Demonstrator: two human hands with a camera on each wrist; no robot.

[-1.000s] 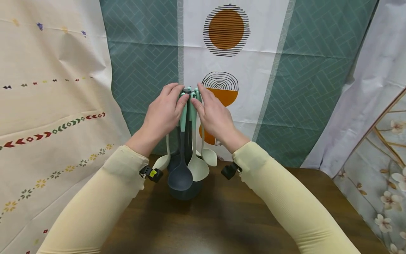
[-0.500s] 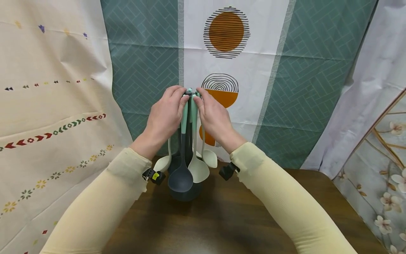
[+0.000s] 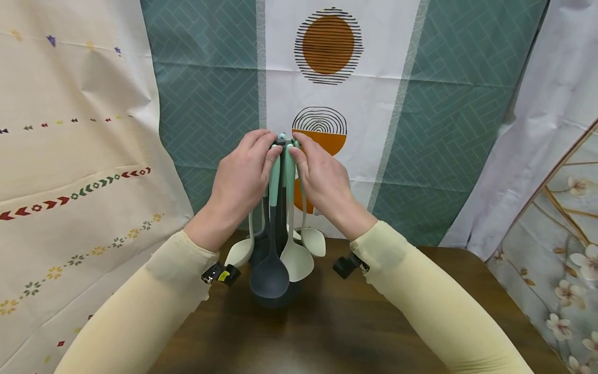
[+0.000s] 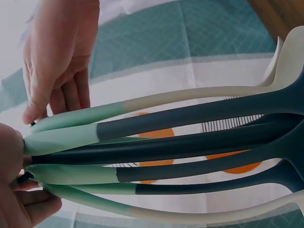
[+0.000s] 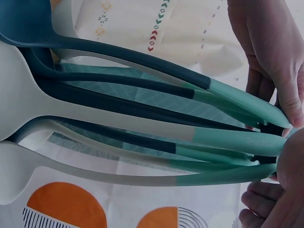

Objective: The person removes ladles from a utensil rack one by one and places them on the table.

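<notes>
In the head view a dark utensil stand (image 3: 290, 295) stands upright on the table, hung with several kitchen utensils with mint-green handles. A dark ladle (image 3: 270, 278) faces me, beside a cream ladle (image 3: 297, 262). Smaller cream spoon-like heads hang at the left (image 3: 240, 253) and right (image 3: 314, 242). My left hand (image 3: 242, 174) grips the stand's top from the left, thumb in front. From the right, my right hand (image 3: 324, 174) grips the same top. Both wrist views show fingers curled near the handle ends; the palms partly hide the stand's top.
The brown wooden table (image 3: 345, 317) spreads beneath the stand. A green and white patterned cloth (image 3: 448, 130) hangs behind it. A cream cloth (image 3: 84, 156) is at the left, and a floral cloth (image 3: 565, 249) at the right.
The stand, with its hanging utensils, has come slightly toward me between both hands. Thumbs and fingers stay at its top throughout, and the camera view has shifted a little.
</notes>
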